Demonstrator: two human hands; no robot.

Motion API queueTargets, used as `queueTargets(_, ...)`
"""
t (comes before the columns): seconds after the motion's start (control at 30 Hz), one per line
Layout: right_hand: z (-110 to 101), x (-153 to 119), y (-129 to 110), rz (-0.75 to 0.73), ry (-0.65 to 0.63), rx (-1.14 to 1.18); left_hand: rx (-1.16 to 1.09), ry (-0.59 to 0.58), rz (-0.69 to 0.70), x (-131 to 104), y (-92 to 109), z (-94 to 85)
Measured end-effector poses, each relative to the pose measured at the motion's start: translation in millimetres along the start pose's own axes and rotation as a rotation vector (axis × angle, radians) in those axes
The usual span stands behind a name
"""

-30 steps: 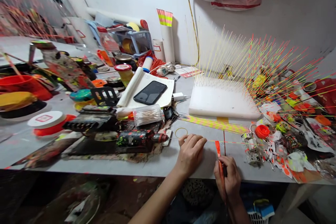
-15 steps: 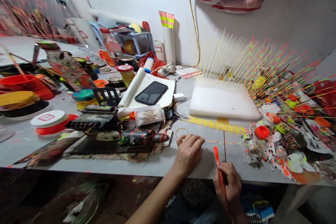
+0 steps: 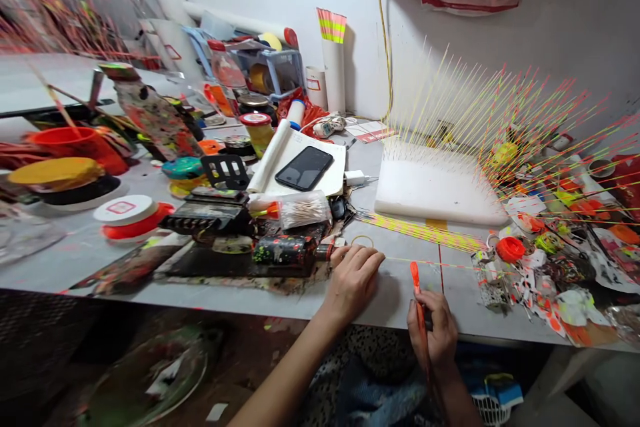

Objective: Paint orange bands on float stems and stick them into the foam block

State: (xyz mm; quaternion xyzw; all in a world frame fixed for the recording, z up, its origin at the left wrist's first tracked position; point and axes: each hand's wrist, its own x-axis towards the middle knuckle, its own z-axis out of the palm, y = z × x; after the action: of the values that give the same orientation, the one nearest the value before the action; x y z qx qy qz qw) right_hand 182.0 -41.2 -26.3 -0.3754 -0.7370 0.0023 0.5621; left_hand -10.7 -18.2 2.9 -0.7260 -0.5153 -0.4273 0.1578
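Observation:
My right hand point(image 3: 434, 327) grips an orange-coated brush point(image 3: 415, 276), its tip pointing up and touching or almost touching a thin striped stick point(image 3: 450, 265). The stick runs level across the table, its right end near a paint-spotted block point(image 3: 493, 287). At the stick's left end, by the nose of a black paint-speckled rotary tool point(image 3: 283, 251), my left hand point(image 3: 354, 280) is closed with curled fingers; what they pinch is hidden. Behind it lies a yellow ring point(image 3: 363, 238). A bundle of yellow and pink striped sticks point(image 3: 425, 232) lies farther back.
A white foam block point(image 3: 440, 190) holds upright thin sticks at the back. A phone point(image 3: 305, 168) rests on an open notebook point(image 3: 333, 187). Paint-covered jars and a red cup point(image 3: 83, 147) crowd the left; an orange cap point(image 3: 511, 249) and stained scraps lie right.
The view has shifted, so the table items appear farther right. Relative to the tool, my left hand is farther left, nearer its nose. The brush tip is closer to the stick.

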Motion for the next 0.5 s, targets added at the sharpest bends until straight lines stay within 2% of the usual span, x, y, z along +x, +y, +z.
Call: queueTargets(0.5,3.1,-2.0,3.7,0.019,0.009,-0.048,-0.01,0.005,-0.02,-2.5,0.3,1.0)
